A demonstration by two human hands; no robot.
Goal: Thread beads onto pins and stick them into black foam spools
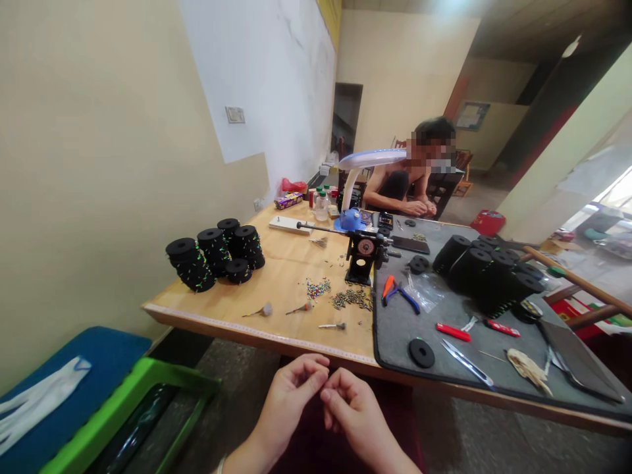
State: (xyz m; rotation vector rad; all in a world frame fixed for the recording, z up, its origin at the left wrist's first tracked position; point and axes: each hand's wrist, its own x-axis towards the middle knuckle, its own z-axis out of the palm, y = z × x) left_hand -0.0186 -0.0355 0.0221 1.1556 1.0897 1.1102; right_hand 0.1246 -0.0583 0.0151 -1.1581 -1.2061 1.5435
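Just in front of the table's near edge, my left hand (295,390) and my right hand (353,403) are close together. Thumb and fingers are pinched on each; anything between them is too small or hidden to make out. On the wood beyond lie several small bundles with thin stems, among them an orange-tipped one (301,307), a grey one (266,309) and a white-stemmed one (333,326). Behind these are a heap of coloured beads (317,288) and a heap of small metal pieces (351,299). A black clamp device with a dial (363,253) stands past the heaps.
Stacks of black foam spools (192,266) stand left, more (494,276) right. On the grey mat (395,355) are pliers (407,299), scissors (467,362), red-handled cutters (453,331) and a foam disc (421,353). Beyond the lamp (350,217) sits another person (390,184). A green stool (133,401) stands lower left.
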